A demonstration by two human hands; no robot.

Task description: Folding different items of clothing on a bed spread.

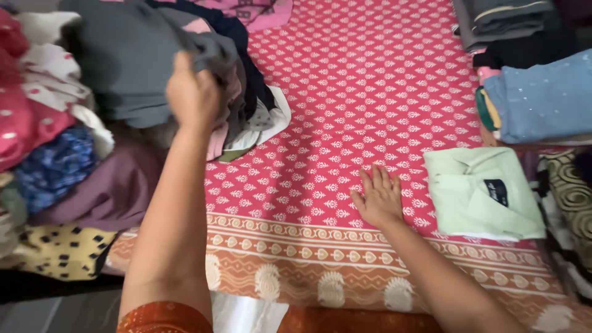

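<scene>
1. Head view looked down on a bed covered with a red sheet point(370, 92) printed in small white motifs, with an orange patterned border along the near edge.
2. Left hand point(194, 92) was raised over the pile at the left and closed on a fold of a grey garment point(129, 55). The fingers were curled into the cloth, and the garment was partly lifted off the heap.
3. Right hand point(379, 198) lay flat on the sheet with the palm down and the fingers spread. It gripped nothing.
4. The two hands were well apart, the left one up at the pile and the right one low near the border.
5. A folded pale green shirt point(481, 192) lay just beside the right hand on its outer side. It had a dark label on top. I could not tell whether the fingertips touched it.
6. The pile at the left was unsorted. It held a dark navy piece point(243, 37) under the grey garment, a mauve cloth point(111, 191), a blue printed cloth point(55, 166), a red dotted cloth point(24, 123) and a yellow cloth with black squares point(61, 250).
7. At the right edge stood folded stacks. There was a light blue fold point(542, 98), with grey folds point(499, 18) beyond it.
8. A pink cloth point(259, 12) lay at the far edge of the sheet.
</scene>
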